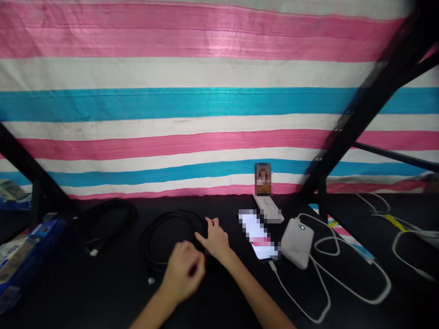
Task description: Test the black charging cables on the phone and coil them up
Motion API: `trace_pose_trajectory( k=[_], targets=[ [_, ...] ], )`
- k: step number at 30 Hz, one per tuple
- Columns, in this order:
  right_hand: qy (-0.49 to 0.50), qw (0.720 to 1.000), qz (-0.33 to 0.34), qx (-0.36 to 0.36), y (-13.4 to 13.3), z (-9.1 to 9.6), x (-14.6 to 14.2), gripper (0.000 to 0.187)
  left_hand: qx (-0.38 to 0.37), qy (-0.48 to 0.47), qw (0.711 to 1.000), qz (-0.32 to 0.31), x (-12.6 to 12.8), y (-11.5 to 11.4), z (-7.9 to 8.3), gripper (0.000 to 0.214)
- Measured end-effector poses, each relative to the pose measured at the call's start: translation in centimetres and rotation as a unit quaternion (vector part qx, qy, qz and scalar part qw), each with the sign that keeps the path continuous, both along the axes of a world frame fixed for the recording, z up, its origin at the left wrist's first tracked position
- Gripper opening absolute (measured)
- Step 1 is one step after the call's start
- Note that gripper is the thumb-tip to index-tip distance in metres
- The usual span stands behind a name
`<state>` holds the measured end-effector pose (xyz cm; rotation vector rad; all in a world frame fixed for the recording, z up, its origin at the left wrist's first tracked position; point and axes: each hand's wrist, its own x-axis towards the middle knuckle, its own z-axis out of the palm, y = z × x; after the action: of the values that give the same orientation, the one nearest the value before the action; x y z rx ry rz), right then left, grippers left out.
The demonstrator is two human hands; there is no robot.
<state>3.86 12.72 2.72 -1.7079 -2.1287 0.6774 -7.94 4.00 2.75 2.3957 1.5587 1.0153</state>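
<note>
A black cable (pixel 146 242) lies coiled in a ring on the black table, with a pale connector (pixel 151 280) at its lower left. My right hand (pixel 216 240) rests on the right side of that coil, thumb and fingers spread apart. Close beside it, my left hand (pixel 185 269) is curled like a fist over the lower right of the ring and slightly blurred. Whatever the left fingers hold, if anything, is hidden. Another coiled black cable (pixel 128 212) sits to the left, its light plug (pixel 93 252) pointing toward me.
Right of my hands lie a lit phone (pixel 259 237), a white power bank (pixel 297 242) and looped white cables (pixel 353 292). A blue package (pixel 32 260) is at far left. Black slanted frame bars (pixel 346 123) stand before a striped sheet (pixel 192 105).
</note>
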Motion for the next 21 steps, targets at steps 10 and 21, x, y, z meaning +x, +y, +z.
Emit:
trace_pose_trajectory(
  k=[10, 21],
  targets=[
    [-0.037, 0.994, -0.047, 0.086, 0.9, -0.6, -2.3, 0.019, -0.16, 0.058, 0.936, 0.309, -14.8, 4.8, -2.0, 0.047],
    [0.357, 0.931, -0.076, -0.004, 1.8, -1.3, -0.8, 0.033, -0.168, -0.441, 0.86, 0.194, -13.8, 3.5, 0.5, 0.05]
  ],
)
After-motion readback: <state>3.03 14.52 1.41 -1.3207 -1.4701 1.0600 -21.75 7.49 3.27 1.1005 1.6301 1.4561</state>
